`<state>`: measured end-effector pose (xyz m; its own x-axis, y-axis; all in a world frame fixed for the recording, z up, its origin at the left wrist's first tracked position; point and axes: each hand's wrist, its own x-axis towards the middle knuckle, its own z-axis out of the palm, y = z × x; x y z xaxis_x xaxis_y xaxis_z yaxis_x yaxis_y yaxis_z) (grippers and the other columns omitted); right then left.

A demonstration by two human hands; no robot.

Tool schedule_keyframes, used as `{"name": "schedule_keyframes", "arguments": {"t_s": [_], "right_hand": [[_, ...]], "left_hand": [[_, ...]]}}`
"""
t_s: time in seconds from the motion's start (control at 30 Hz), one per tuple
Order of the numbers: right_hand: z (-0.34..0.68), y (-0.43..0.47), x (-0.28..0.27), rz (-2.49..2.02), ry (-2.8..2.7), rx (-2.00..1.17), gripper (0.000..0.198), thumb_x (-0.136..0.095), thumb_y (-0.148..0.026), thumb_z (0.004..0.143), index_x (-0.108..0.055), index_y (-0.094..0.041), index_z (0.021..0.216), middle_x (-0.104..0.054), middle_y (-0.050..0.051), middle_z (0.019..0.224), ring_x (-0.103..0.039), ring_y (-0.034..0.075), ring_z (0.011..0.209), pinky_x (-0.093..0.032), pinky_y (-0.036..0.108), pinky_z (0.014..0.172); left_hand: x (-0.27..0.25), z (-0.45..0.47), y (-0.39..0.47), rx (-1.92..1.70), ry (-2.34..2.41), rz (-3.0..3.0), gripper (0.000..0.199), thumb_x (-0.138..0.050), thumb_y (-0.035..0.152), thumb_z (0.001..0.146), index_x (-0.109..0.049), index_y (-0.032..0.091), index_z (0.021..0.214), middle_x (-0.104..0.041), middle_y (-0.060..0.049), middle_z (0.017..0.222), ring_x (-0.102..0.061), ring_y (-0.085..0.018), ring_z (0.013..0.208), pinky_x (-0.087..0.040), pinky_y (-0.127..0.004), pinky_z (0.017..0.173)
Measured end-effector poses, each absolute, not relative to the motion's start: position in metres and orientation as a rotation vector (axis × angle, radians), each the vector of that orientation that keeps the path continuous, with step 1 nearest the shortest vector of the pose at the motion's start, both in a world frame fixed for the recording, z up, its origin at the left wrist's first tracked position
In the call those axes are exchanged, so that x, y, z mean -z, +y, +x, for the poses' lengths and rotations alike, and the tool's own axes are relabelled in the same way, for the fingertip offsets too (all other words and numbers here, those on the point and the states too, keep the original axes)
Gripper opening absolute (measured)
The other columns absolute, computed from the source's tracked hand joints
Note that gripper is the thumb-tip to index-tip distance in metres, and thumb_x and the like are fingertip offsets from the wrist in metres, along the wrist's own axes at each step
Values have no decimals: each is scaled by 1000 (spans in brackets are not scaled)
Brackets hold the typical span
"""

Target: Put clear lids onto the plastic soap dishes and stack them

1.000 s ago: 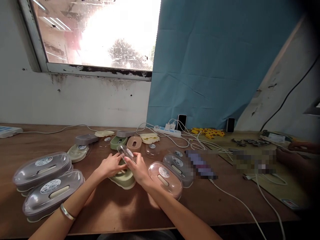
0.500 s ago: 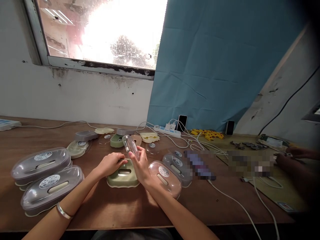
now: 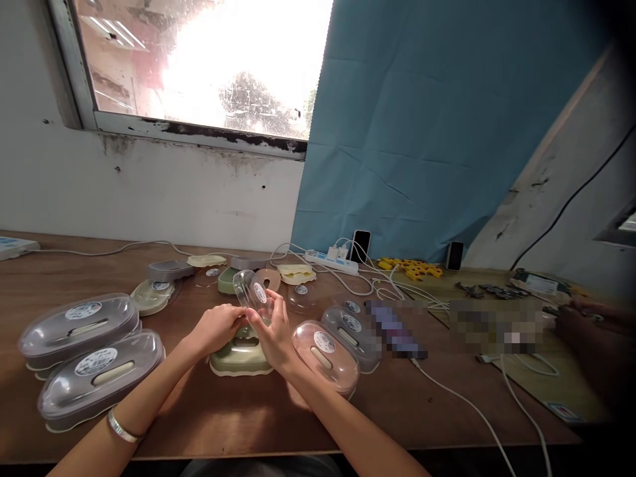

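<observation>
My right hand is closed around a clear oval lid with a round sticker, which stands tilted up. Close beside it, my left hand has its fingers bent together at the lid's lower edge, over the back of a green slotted box. What those fingers pinch is hidden. The green box rests on the table with a cream rim at its bottom. Right of it sits a pink box under a clear lid, and a grey lidded box is just behind.
Two grey lidded boxes stand at the left. Behind my hands lie loose parts, including a cream piece and a clear lid. Cables, a power strip and a phone are farther back. Another person's hand shows at right.
The clear lid has swung left and now shows more of its face. My left fingers have moved in against its lower edge, near my right thumb.
</observation>
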<state>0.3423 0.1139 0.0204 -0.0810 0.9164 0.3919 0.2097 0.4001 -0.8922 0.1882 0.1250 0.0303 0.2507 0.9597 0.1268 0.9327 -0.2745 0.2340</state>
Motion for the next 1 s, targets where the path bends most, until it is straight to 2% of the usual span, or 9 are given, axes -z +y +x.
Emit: {"name": "schedule_keyframes", "arguments": {"t_s": [0.37,0.7,1.0], "right_hand": [[341,117,-17,-1142,-1662,-777,60,-57,-55,78,-41,-20,124,-48,12,121,-58,25,99,-47,38,85],[342,118,-16,-1145,-1690,-723,55,-54,-51,82,-41,-21,126,-50,11,122,-55,26,108,-45,38,89],[339,120,-11,-1238,-1842,-676,58,-56,-52,80,-43,-19,125,-48,12,122,-56,30,107,-44,43,90]], "left_hand": [[-20,189,135,-479,1652,2376,21,-53,32,92,-61,15,100,-64,-5,101,-62,-17,90,-52,-38,80],[-16,189,133,-485,1609,2365,22,-53,32,92,-60,15,103,-63,-6,103,-62,-18,91,-52,-39,81],[-1,191,140,-568,1530,2258,30,-56,32,90,-55,17,117,-57,-8,120,-58,-23,103,-49,-45,87]]}}
